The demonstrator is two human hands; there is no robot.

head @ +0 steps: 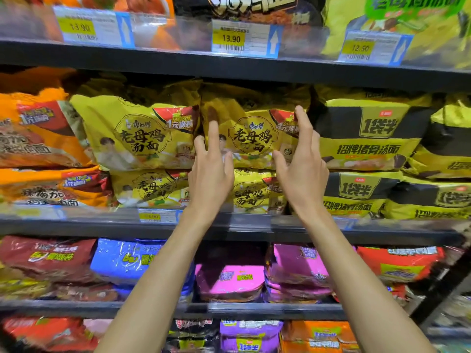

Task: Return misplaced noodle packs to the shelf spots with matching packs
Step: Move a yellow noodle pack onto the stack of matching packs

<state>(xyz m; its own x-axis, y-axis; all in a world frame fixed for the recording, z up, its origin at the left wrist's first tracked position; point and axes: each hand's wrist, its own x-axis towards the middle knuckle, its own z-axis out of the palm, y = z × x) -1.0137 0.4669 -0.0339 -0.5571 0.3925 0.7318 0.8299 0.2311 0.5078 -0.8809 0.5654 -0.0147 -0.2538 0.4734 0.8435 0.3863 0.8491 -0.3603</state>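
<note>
A yellow noodle pack (252,128) lies on top of the right-hand stack of matching yellow packs (251,192) on the middle shelf. Another stack of the same yellow packs (137,133) stands just to its left. My left hand (210,169) is at the top pack's left edge, fingers spread and touching its front. My right hand (302,161) is at its right edge, fingers extended against it. Neither hand closes around the pack.
Orange packs (38,138) fill the shelf's left; yellow-and-black packs (367,138) sit at the right. The lower shelf holds dark red (46,258), blue (122,261), pink (229,278) and red packs (400,263). Price tags (232,39) line the upper shelf edge.
</note>
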